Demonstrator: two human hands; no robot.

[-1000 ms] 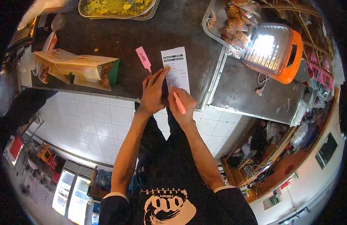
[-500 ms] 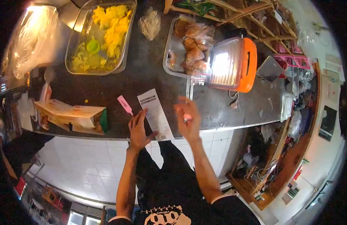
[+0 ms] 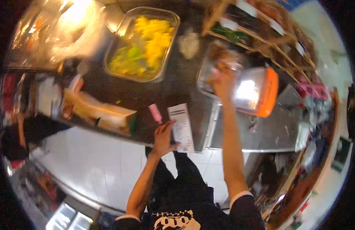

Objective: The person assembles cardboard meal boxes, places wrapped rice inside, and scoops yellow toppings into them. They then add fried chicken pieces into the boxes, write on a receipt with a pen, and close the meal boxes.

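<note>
A white printed slip (image 3: 182,126) lies on the dark counter by its front edge. My left hand (image 3: 165,138) rests on the slip's left side, fingers apart. Just beyond those fingers lies a pink tag or cap (image 3: 155,113). Out to the right, my right hand (image 3: 223,78) reaches over a tray (image 3: 203,78) of bagged brown food (image 3: 224,55). Motion blurs this hand, with a pinkish bit showing at its fingers; its grip cannot be made out. Beside it stands a clear case with an orange end (image 3: 267,92).
A basket tray (image 3: 108,63) of yellow food with a green item is at the back. A long open carton (image 3: 97,111) lies at the left front. A small plastic bag (image 3: 189,44) is near a wooden rack (image 3: 262,34). Someone's dark sleeve (image 3: 43,128) shows at the left.
My right hand has gone from the slip, where it held a pink pen, up and right to the tray. My left hand stays at the slip. The view has shifted.
</note>
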